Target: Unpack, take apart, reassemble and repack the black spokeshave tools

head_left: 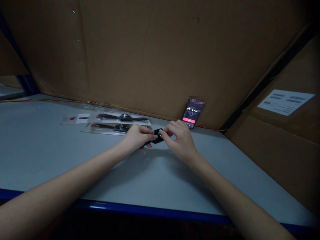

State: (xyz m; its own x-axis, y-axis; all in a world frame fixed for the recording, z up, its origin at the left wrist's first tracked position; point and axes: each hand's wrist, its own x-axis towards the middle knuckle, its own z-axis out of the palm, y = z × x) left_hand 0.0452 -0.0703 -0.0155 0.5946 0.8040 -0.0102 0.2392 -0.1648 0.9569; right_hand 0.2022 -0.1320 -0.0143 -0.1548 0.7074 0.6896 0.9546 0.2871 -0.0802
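Note:
Above the middle of the tabletop, my left hand (pixel 138 136) is closed around one handle of a dark tool that looks like a spokeshave (pixel 158 137). My right hand (pixel 180 138) pinches at its flat black middle, with thumb and fingertips on a small shiny metal part. The fingers hide most of the tool, and its far handle cannot be made out. Just behind my left hand lie two similar black two-handled spokeshaves in clear packs, a rear one (pixel 122 117) and a front one (pixel 107 127).
A smaller clear pack with a white card (pixel 81 118) lies at the left. A phone showing a timer (pixel 192 115) leans against the cardboard wall (pixel 140 60). At the right stands a box with a white label (pixel 285 101). Thin wires run along the back; the grey tabletop (pixel 140 186) has a blue front edge.

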